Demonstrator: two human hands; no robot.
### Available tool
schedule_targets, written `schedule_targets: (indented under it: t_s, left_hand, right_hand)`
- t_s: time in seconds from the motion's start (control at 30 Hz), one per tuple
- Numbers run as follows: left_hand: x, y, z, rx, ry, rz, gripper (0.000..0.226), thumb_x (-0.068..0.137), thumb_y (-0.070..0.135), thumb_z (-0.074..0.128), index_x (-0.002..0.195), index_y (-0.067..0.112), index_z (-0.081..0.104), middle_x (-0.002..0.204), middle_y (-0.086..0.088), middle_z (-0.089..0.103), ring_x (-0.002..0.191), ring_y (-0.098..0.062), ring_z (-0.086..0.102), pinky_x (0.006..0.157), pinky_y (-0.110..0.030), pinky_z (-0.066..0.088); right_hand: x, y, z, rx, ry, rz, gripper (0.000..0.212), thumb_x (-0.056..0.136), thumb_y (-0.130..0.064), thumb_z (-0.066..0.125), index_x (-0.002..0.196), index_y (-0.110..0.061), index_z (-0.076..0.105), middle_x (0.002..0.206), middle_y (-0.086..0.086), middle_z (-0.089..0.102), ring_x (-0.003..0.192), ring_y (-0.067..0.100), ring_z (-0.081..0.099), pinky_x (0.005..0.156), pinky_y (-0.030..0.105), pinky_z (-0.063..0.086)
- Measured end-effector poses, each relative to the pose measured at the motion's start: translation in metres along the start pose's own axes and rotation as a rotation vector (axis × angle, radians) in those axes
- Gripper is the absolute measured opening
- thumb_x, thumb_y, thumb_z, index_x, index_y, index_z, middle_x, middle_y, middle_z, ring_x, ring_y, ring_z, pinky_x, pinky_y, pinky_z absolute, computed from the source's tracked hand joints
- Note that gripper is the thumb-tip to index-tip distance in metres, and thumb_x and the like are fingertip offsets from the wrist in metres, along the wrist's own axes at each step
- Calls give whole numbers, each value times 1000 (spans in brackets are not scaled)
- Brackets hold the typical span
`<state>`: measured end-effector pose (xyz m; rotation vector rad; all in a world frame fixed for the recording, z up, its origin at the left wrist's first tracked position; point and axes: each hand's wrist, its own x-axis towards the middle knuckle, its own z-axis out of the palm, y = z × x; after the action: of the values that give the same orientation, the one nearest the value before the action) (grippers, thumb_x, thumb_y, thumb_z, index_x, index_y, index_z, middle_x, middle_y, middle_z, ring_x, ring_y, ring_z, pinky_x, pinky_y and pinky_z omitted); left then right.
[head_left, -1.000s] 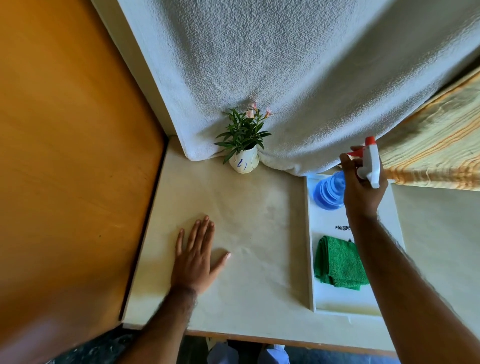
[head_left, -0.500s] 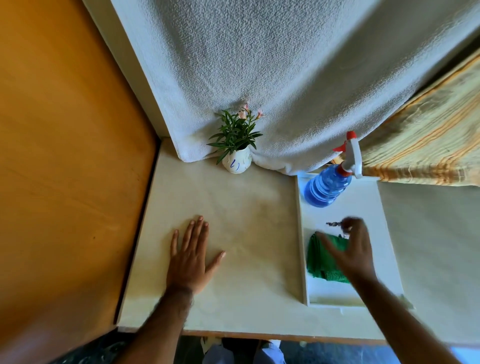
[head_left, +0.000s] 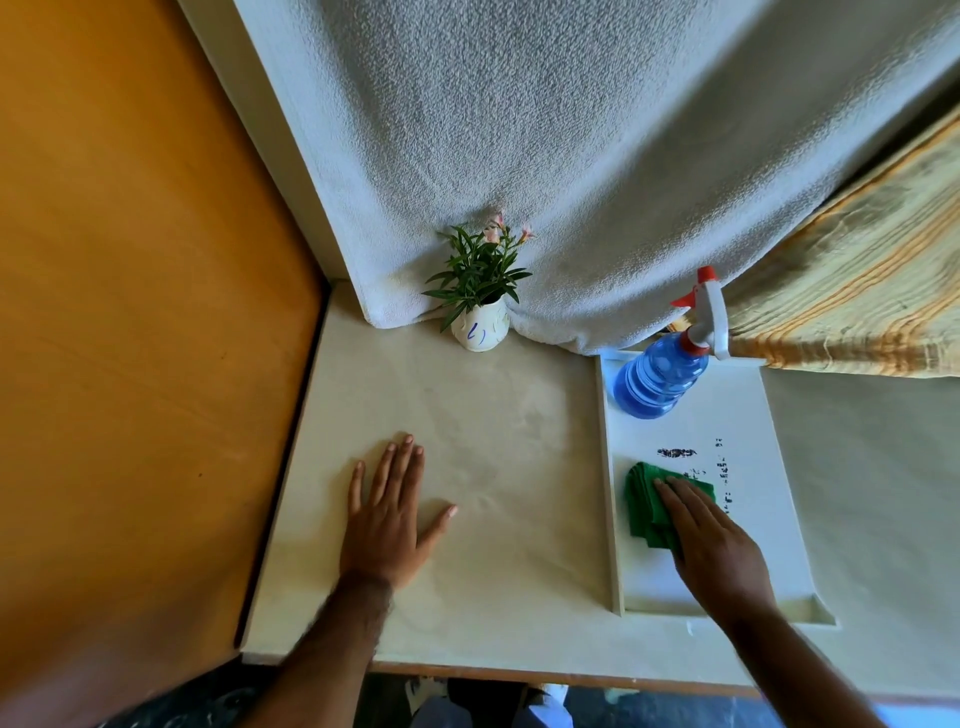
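Note:
My left hand (head_left: 387, 519) lies flat, fingers spread, on the cream table top (head_left: 509, 431). My right hand (head_left: 711, 545) rests on a folded green cloth (head_left: 647, 506) that lies in a white tray (head_left: 753, 415) at the right; its fingers look straight on top of the cloth. A blue spray bottle (head_left: 660, 376) with a white and red trigger head stands at the tray's far end, apart from both hands. Dark smudges mark the tray floor just beyond the cloth.
A small white vase with a green plant (head_left: 480, 296) stands at the back of the table against a hanging grey towel (head_left: 571, 156). An orange wooden panel (head_left: 130, 312) borders the left side. A striped yellow fabric (head_left: 857, 291) hangs at the right.
My right hand let go of the spray bottle, which now stands in the tray, and came down and back onto the green cloth. My left hand stayed flat on the table.

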<state>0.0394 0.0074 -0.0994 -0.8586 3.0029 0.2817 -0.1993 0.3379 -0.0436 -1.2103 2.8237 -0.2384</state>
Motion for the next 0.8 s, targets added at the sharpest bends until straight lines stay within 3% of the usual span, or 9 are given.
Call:
schedule_targets:
  t_s: [0.07,0.17,0.27,0.37,0.43,0.8]
  left_hand:
    - [0,0,2,-8,-2,0,93,97,75,39,166,13,29,176,-8,27,161,-29,28,125,-64,33]
    - [0,-3,5,-7,3,-1,93,99,77,33,167,15,26,176,-7,25,162,-27,27,126,-63,31]
    - [1,-4,5,-16,12,3,92,99,77,29,166,14,29,176,-8,28,161,-28,30,126,-63,31]
    - [1,-2,4,-23,19,8,92,99,77,30,165,13,31,175,-8,30,159,-28,33,125,-63,32]
    - [1,-1,4,-18,22,4,94,98,78,30,166,13,30,175,-9,30,160,-28,32,125,-64,32]
    - [-1,-2,6,21,64,-1,93,99,77,33,166,14,27,176,-7,28,161,-29,29,127,-62,31]
  right_hand:
    - [2,-3,-9,61,21,91,76,64,11,81,134,-12,63,131,10,69,102,34,74,68,45,64]
    - [14,-18,-24,180,154,63,80,66,15,75,138,-17,57,138,5,65,114,29,68,81,41,61]
    - [49,-58,-34,279,215,-140,75,72,15,70,140,-15,59,145,5,59,129,23,58,100,34,52]
    - [97,-110,-29,261,211,-441,46,96,1,55,140,-8,59,145,13,58,135,29,54,111,44,47]
    - [130,-137,-21,218,216,-583,40,104,-10,40,140,-7,59,144,15,59,135,32,54,113,47,45]
    - [241,-169,3,90,250,-839,36,99,-6,52,132,-8,67,134,18,66,127,37,61,110,51,46]
